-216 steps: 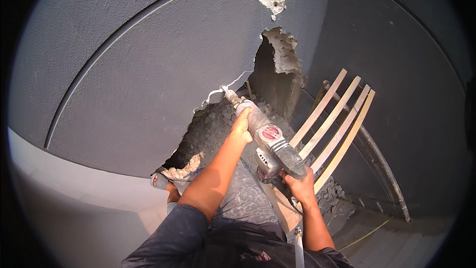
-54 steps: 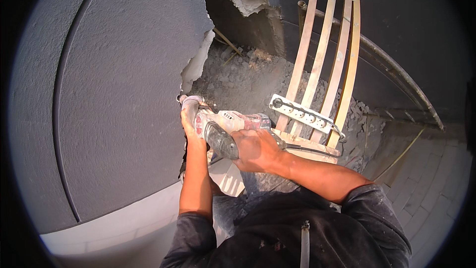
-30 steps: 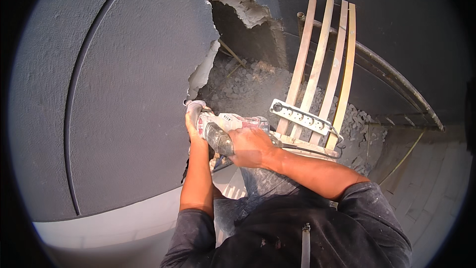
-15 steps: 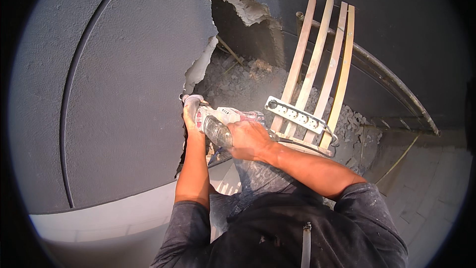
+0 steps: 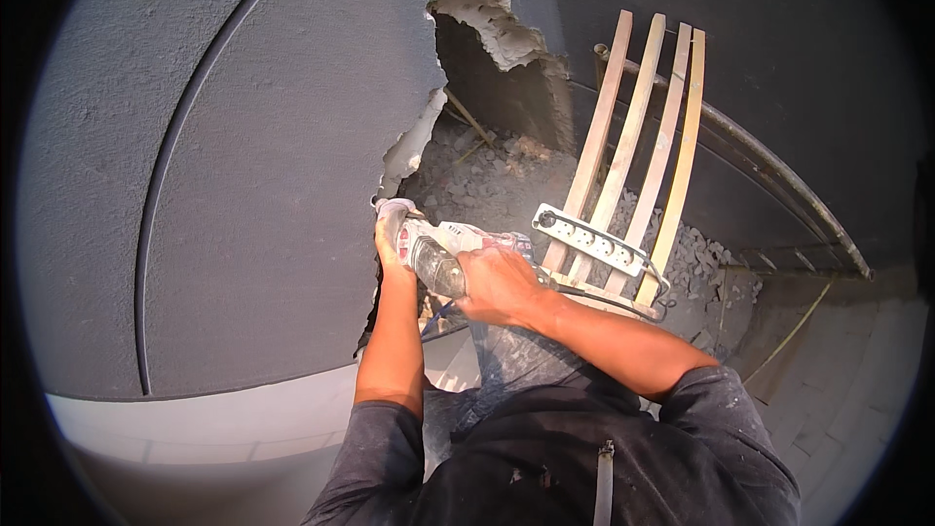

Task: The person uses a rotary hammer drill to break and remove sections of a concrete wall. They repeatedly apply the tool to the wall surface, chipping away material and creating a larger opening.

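- Since the earliest view, the power tool has shifted toward the lower stretch of the broken wall edge, and both hands went with it; the right forearm, then rising steeply from below, now slants in from the right.
- Left arm: almost straight, reaching up alongside the dark wall, elbow low, sleeve near the lower edge.
- Left hand: curled around the front of the tool, close behind its nose; fingertips partly out of sight.
- Right arm: elbow bent and held out to the side, forearm sloping up and inward to the wrist.
- Right hand: back turned upward, folded closely over the rear of the tool; its fingers are mostly hidden, as is the part they grasp.
- Tool: crosswise before the body, nose at the jagged wall edge; I can't tell whether its tip is biting in.
- Beyond the hands: grey rubble, and a white power strip lying across pale wooden slats.
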### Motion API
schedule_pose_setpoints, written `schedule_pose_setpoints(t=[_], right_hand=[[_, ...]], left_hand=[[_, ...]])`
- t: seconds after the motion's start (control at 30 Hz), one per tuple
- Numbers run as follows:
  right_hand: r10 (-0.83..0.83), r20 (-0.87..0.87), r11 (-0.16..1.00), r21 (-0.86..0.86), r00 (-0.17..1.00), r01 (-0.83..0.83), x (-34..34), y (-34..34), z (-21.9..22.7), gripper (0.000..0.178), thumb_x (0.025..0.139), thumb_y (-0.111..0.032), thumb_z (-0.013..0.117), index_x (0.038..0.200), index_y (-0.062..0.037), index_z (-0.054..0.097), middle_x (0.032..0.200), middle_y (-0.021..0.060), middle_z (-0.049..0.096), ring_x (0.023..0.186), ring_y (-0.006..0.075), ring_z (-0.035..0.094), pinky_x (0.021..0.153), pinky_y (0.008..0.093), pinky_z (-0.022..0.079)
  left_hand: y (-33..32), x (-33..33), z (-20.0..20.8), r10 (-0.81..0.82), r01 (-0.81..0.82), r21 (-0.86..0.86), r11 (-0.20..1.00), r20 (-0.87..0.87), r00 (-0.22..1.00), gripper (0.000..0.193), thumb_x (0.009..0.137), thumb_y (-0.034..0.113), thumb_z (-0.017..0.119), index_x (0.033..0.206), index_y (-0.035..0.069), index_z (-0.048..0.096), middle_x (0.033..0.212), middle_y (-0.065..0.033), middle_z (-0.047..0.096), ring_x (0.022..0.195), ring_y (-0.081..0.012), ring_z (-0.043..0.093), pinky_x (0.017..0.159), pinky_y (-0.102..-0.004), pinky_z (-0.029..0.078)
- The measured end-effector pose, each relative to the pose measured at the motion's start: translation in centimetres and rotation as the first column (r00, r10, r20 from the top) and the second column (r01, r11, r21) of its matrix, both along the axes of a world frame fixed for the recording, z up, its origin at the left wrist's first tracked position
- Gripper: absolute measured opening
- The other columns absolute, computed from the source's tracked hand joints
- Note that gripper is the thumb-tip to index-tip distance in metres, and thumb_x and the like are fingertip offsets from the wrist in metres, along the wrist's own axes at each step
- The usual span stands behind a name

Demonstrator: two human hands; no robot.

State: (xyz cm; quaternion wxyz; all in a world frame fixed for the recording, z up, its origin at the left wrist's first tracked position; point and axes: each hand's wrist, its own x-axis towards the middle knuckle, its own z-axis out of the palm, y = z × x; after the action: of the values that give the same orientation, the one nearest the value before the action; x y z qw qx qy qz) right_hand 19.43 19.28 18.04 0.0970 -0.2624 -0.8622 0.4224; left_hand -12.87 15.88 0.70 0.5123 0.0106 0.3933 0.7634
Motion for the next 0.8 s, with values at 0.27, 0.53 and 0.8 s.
schedule_pose_setpoints(t=[0.27, 0.53, 0.8], right_hand=[[-0.101, -0.101, 0.992, -0.080, 0.990, 0.094, 7.0, -2.2, 1.0, 0.056, 0.070, -0.022, 0.083, 0.116, 0.0066, 0.068, 0.103, 0.0269, 0.072, 0.096, 0.0456, 0.070, 0.087, 0.0482, 0.057], [-0.273, -0.114, 0.950, -0.186, 0.955, 0.250, 17.1, -4.1, 1.2, 0.052, 0.064, -0.019, 0.081, 0.109, 0.0050, 0.070, 0.098, 0.0258, 0.072, 0.091, 0.0430, 0.072, 0.084, 0.0447, 0.057], [-0.419, -0.318, 0.907, -0.091, 0.851, 0.412, 18.2, -6.4, -1.2, 0.043, 0.065, -0.014, 0.081, 0.101, 0.0042, 0.068, 0.089, 0.0219, 0.070, 0.080, 0.0429, 0.070, 0.075, 0.0446, 0.056]], left_hand=[[-1.4, 8.5, 4.5, -0.051, 0.052, -0.034, 0.998, 0.031, 0.998, 0.048, 0.091, 0.044, 0.064, 0.110, 0.000, 0.065, 0.093, -0.0184, 0.070, 0.081, -0.0321, 0.069, 0.074, -0.0450, 0.059], [0.8, 19.4, 9.8, -0.071, 0.125, -0.222, 0.967, 0.236, 0.969, 0.037, 0.091, 0.035, 0.072, 0.114, 0.008, 0.065, 0.103, -0.0100, 0.072, 0.091, -0.0276, 0.072, 0.083, -0.0466, 0.061], [5.0, 22.0, 11.3, -0.214, 0.241, -0.144, 0.960, 0.183, 0.960, 0.036, 0.089, 0.031, 0.076, 0.115, 0.008, 0.065, 0.102, -0.0090, 0.070, 0.092, -0.0254, 0.070, 0.083, -0.0463, 0.061]])
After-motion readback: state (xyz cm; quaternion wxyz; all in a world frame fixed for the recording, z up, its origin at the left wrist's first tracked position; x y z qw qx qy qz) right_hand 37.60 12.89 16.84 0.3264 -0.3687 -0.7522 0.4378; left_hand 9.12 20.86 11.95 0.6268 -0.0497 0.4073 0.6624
